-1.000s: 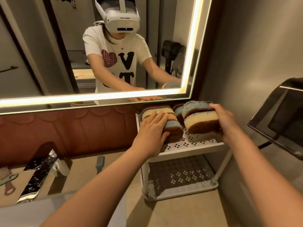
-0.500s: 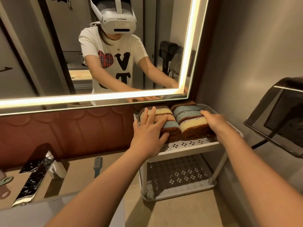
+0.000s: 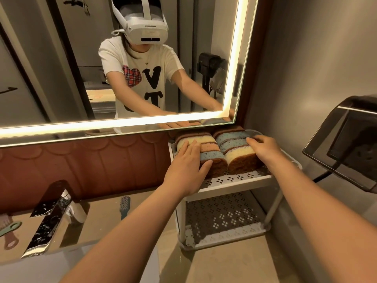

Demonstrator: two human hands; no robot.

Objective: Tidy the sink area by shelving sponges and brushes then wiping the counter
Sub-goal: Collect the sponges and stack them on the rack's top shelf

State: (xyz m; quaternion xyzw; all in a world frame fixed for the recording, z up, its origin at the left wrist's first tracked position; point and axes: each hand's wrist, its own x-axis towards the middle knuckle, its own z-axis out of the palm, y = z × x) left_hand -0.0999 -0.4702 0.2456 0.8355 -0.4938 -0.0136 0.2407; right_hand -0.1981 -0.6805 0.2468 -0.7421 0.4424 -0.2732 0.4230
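The right sponges (image 3: 237,152), gripped by the curled right hand (image 3: 265,150), were lowered onto the shelf (image 3: 234,179), while the left sponges (image 3: 212,158) are steadied by the flat left hand (image 3: 186,170).

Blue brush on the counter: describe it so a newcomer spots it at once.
Start at the white two-tier rack in the corner under the mirror and look left along the counter toward the faucet. The blue brush lies alone between them, near the backsplash. Unlike the green-handled brush at the far left edge, it is slim with a bristle grid showing.
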